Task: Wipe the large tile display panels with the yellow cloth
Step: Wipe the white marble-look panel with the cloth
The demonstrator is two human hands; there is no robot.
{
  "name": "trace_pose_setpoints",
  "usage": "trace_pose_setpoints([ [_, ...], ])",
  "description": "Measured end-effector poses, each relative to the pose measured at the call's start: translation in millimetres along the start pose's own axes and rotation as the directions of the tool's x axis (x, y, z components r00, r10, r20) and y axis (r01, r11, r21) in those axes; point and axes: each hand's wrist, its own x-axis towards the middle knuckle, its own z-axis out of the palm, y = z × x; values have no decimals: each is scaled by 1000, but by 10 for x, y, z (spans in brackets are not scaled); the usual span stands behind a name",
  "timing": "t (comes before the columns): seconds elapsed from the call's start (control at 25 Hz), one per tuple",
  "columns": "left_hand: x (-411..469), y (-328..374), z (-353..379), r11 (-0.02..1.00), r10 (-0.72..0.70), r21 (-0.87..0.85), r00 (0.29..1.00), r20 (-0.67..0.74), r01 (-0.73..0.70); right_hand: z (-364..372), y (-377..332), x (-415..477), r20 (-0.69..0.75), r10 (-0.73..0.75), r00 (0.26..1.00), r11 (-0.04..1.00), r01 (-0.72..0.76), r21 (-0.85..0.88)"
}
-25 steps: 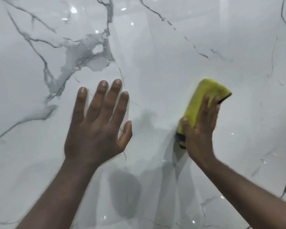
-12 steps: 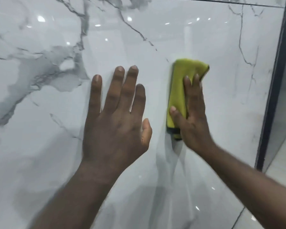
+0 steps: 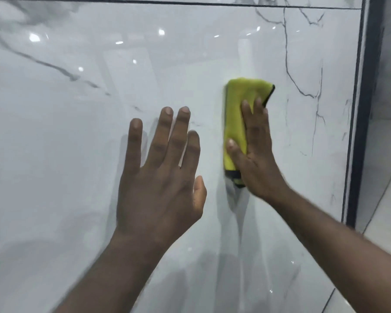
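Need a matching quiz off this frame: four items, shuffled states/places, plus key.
1. left hand
2. right hand
3. yellow cloth
4. dark frame strip

A. runs down the right edge of the tile panel
B. folded, flat against the panel
C. fingers spread, holding nothing
D. pressing on the cloth

Pairs: 1-C, 2-D, 3-B, 4-A

large white marble-look tile panel: smooth, high gloss, grey veining, mirrors bright light spots at upper left of frame. folded yellow cloth, centre right: soft napped fabric, matt, black edge trim. dark vertical frame strip, far right: smooth, low sheen. pale floor tile, lower right: smooth, slight sheen.
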Motion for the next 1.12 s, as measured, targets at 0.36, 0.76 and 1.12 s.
trace_pose_setpoints([
  [0.36, 912, 798, 585, 997, 71, -1, 997, -1, -71, -471, 1118, 250, 6, 85, 996, 995, -85, 42],
  [0.76, 985, 911, 699, 998, 62, 8, 998, -33, -62, -614, 1270, 316, 32, 107, 994, 989, -109, 101],
  [1.12, 1180, 1294, 829, 998, 55, -27, 998, 25, -55, -749, 1762, 247, -5, 282, 959, 958, -281, 57],
])
